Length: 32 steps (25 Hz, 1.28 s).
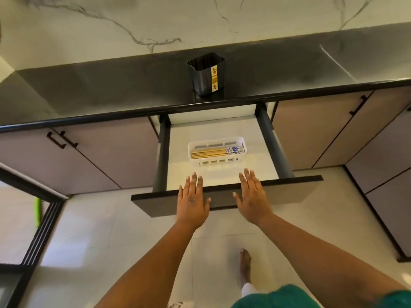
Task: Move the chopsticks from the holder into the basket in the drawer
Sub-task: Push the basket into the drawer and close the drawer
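Both grips (222, 196) flat, chopsticks (214, 152) beyond.

**Background only: kitchen fixtures**

Dark glossy countertop (111, 85) across the upper half, black rounded front edge. White marble-look backsplash (111, 23) behind, grey veining. Taupe cabinet doors (100, 156) on the left under the counter, two black bar handles (61, 140) close together near the top. More cabinet doors (311, 130) on the right, one black handle (358, 105). Further cabinet run (387, 174) along the right side, turning the corner. Pale tiled floor (111, 230), thin grout lines. Black-framed glass door or partition (40, 230) at lower left. Bright green object (37, 211) behind it, blurred, can't identify.
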Motion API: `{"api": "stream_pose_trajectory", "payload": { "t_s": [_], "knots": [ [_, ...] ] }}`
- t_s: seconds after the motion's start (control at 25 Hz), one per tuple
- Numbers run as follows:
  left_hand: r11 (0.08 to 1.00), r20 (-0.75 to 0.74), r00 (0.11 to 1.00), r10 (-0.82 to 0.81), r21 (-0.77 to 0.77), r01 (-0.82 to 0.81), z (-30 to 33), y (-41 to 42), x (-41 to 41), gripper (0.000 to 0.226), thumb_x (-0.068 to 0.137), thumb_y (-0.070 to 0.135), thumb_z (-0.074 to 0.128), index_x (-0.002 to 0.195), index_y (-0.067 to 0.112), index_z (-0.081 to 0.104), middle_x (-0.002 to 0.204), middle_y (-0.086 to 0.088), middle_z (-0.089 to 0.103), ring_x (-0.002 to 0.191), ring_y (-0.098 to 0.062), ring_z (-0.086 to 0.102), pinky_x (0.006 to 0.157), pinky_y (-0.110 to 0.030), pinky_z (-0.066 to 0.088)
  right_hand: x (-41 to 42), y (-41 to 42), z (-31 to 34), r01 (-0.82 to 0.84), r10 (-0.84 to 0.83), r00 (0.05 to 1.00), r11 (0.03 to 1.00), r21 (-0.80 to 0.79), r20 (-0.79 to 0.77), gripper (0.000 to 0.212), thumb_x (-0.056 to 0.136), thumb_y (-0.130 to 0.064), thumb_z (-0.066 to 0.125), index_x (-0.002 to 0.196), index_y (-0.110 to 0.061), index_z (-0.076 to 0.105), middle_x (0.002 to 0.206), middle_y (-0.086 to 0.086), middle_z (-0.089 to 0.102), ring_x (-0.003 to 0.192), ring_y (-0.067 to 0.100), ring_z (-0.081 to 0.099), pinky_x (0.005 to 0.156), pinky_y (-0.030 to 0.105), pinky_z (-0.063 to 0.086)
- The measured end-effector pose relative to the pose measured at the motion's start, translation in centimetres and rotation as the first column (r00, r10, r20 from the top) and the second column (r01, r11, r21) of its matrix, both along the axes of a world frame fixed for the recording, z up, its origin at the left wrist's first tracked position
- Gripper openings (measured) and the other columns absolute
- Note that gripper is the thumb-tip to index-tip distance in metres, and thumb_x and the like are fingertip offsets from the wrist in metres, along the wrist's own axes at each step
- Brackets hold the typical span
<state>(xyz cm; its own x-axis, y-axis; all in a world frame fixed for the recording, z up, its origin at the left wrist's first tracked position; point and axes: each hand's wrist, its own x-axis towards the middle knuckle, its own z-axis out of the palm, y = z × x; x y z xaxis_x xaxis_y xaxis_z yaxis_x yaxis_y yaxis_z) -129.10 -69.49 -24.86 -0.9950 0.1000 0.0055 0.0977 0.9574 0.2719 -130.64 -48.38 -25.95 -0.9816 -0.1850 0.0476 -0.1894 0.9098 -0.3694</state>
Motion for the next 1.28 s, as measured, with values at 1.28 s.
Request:
{"api": "stream_pose_trajectory", "payload": {
  "t_s": [1.28],
  "knots": [
    [0.934, 0.343, 0.928, 0.149, -0.358, -0.018, 1.0, -1.6, -12.8, 0.113, 0.076, 0.081, 0.038, 0.147, 0.017, -0.021, 0.158, -0.004, -0.022, 0.144, -0.028, -0.019, 0.106, -0.071, 0.004, -12.9, 1.8, 1.2, -0.235, 0.133, 0.959, 0.865, 0.443, 0.249, 0.088, 0.089, -0.010, 0.043, 0.148, -0.005, -0.022, 0.158, 0.017, -0.027, 0.147, 0.032, -0.021, 0.121, 0.044, 0.000]
  ]
}}
